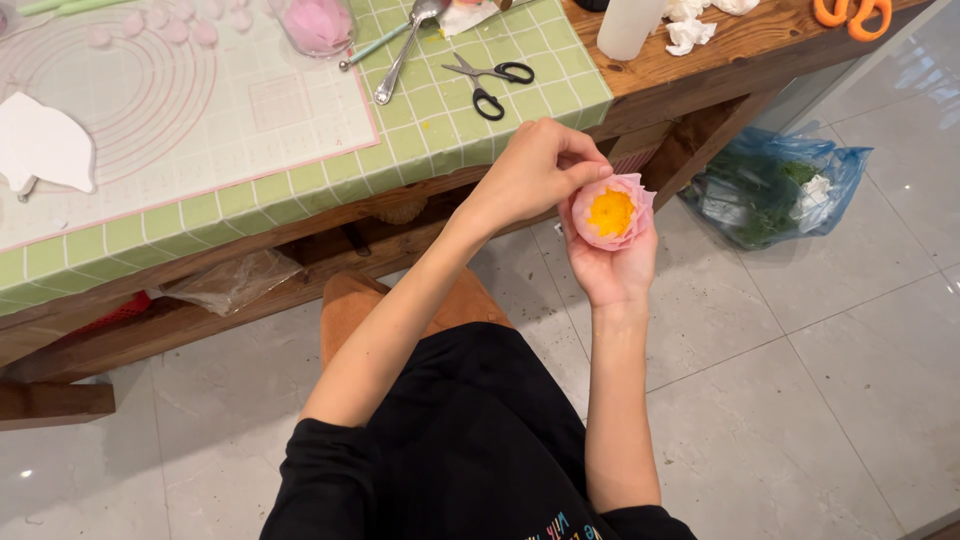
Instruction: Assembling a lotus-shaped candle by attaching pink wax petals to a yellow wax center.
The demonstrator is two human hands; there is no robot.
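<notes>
the right hand (612, 268) cups a small pink flower (611, 212) from below, palm up, fingers curled loosely round its soft, thin, ruffled petals; the flower's centre is a round, grainy yellow-orange dome. the left hand (535, 168) reaches across from the flower's left, fingertips drawn together and pinching the petal edge at its upper side. the flower is held out over the pale, glossy floor tiles (800, 400), just off the near right corner of the table (720, 60), which has a brown wooden top and frame. up and left of the flower lie black-handled scissors (490, 82) with slim steel blades, on a green cutting mat (440, 130) gridded in white. further left of the flower a shiny metal spoon (405, 50) lies slantwise, and beyond it a clear cup (318, 25) holds pink stuff. a translucent rolling mat (200, 110), printed with pink rings and edged in pink, spreads far left of the flower, with small pink balls (175, 25) in a row and a flat white leaf-shaped piece (45, 145) on it. above the flower, on bare wood, stand a white bottle (630, 25) and crumpled white tissue (690, 35); orange scissors (850, 15) lie up and right. right of the flower a crinkled blue plastic bag (780, 185) sits on the floor, holding green scraps.
</notes>
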